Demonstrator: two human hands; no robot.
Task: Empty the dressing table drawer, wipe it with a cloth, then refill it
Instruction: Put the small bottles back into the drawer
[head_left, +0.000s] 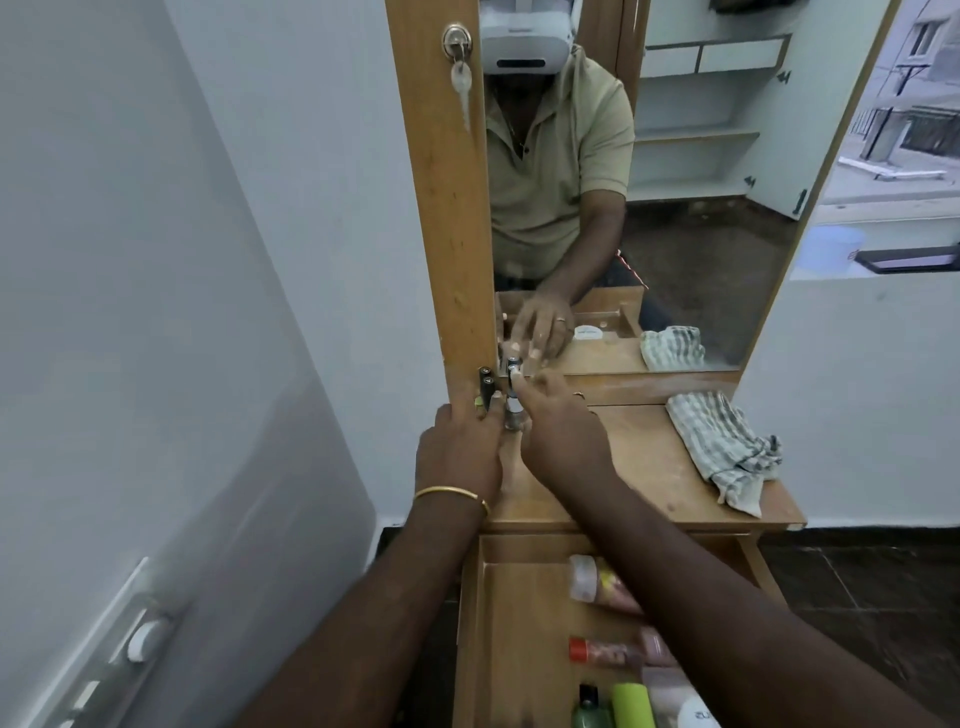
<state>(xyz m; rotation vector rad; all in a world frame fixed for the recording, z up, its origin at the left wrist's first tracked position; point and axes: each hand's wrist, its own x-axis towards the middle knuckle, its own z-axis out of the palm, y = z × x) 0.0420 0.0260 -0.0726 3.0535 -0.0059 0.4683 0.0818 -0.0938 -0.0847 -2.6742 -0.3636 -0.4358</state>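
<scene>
- Your left hand (460, 447) is closed around two black tubes (122, 387) at 11 o'clock on the tabletop (639, 462), against the mirror frame (447, 208).
- Your right hand (563, 434) pinches the cap of a small upright bottle (514, 410) just beside them.
- Drawer (514, 623) at 6 o'clock: pulled open, light wood, bottles lying inside.
- Checked cloth (722, 447) lies crumpled at 3 o'clock on the tabletop.

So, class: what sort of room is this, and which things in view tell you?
Probably a bedroom or dressing area at home: a mirror over a wooden dressing table, and an open drawer of toiletry bottles.
</scene>
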